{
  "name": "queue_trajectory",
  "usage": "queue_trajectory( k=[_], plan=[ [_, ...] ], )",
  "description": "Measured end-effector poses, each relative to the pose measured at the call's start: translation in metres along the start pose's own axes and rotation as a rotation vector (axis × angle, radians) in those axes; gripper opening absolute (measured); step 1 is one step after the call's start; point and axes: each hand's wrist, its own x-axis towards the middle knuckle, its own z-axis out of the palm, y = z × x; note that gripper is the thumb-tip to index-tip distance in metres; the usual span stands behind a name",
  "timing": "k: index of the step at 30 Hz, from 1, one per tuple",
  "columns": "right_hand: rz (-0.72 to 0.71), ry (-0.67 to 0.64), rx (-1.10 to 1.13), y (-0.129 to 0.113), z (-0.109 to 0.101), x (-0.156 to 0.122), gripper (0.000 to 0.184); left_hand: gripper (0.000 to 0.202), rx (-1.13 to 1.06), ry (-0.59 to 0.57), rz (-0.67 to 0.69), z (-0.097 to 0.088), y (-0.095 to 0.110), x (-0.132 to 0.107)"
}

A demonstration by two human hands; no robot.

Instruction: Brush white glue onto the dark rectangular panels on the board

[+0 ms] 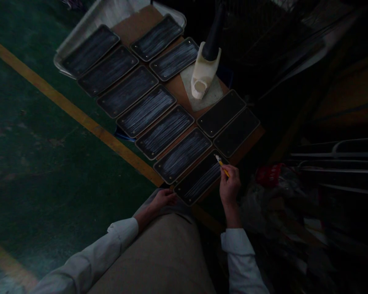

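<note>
Lower centre: the right hand is holding a yellow brush-like tool – fingers pinching its handle – over the upper end of the lowest dark plate. The left hand is resting by the plate's lower-left end; its fingers' grip cannot be told. Another streaked plate is lying alongside.

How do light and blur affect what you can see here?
Head view: dim overall, though the pale sleeves stand out; head view: the picture's right side sinks into near-black, obscuring much around the red item; head view: right hand and yellow tool show no strong blur.
</note>
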Motion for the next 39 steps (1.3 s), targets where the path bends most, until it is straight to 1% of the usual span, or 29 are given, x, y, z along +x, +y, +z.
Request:
queue_trajectory(
  k=[3, 6, 8, 10, 11, 12, 14, 16, 20, 22, 23, 24, 26, 31, 33, 34, 36, 39],
  plan=[
    [-0.005, -0.086, 0.025, -0.016, 0.004, -0.026, 0.015, 0.033, -0.009, -0.014, 0.012, 0.000, 0.004, -0.003],
    [0.019, -0.246, 0.090, -0.047, 0.004, -0.070, 0.016, 0.034, -0.008, -0.021, 0.010, 0.000, 0.007, -0.005],
    [0.068, -0.353, 0.150, -0.069, 0.001, -0.100, 0.018, 0.035, 0.002, -0.026, 0.008, 0.000, 0.010, -0.006],
    [0.109, -0.438, 0.207, -0.086, -0.001, -0.122, 0.018, 0.036, 0.003, -0.036, 0.013, 0.000, 0.012, -0.007],
    [0.121, -0.466, 0.232, -0.092, -0.003, -0.128, 0.018, 0.037, 0.005, -0.039, 0.016, 0.000, 0.012, -0.008],
    [0.132, -0.480, 0.249, -0.094, -0.004, -0.129, 0.017, 0.037, 0.007, -0.042, 0.017, 0.000, 0.013, -0.008],
    [0.144, -0.454, 0.259, -0.091, -0.006, -0.118, 0.017, 0.036, 0.006, -0.041, 0.019, -0.001, 0.012, -0.008],
    [0.133, -0.359, 0.230, -0.078, -0.007, -0.093, 0.017, 0.035, -0.005, -0.026, 0.002, -0.001, 0.010, -0.006],
    [0.049, -0.126, 0.105, -0.039, 0.000, -0.030, 0.015, 0.034, 0.008, -0.020, -0.025, -0.003, 0.008, -0.003],
    [0.024, -0.070, 0.062, -0.026, 0.006, -0.012, 0.016, 0.034, 0.022, -0.020, -0.025, -0.003, 0.009, -0.003],
    [0.018, -0.065, 0.051, -0.023, 0.009, -0.009, 0.016, 0.034, 0.028, -0.018, -0.026, -0.004, 0.010, -0.003],
    [0.014, -0.076, 0.047, -0.023, 0.012, -0.011, 0.016, 0.034, 0.034, -0.017, -0.028, -0.004, 0.011, -0.002],
    [0.014, -0.138, 0.056, -0.032, 0.015, -0.025, 0.016, 0.033, 0.040, -0.021, -0.036, -0.005, 0.012, -0.001],
    [0.054, -0.382, 0.159, -0.079, 0.012, -0.093, 0.019, 0.034, 0.057, -0.016, -0.037, -0.008, 0.011, 0.002],
    [0.092, -0.452, 0.210, -0.094, 0.007, -0.111, 0.018, 0.036, 0.054, -0.020, -0.047, -0.008, 0.011, 0.002],
    [0.119, -0.475, 0.237, -0.099, 0.004, -0.116, 0.017, 0.037, 0.050, -0.021, -0.055, -0.008, 0.012, 0.002],
    [0.179, -0.470, 0.278, -0.101, 0.000, -0.116, 0.016, 0.038, 0.053, -0.019, -0.075, -0.008, 0.014, 0.001],
    [0.241, -0.355, 0.249, -0.092, -0.005, -0.107, 0.017, 0.041, 0.049, -0.031, -0.083, -0.008, 0.016, 0.001]
  ],
)
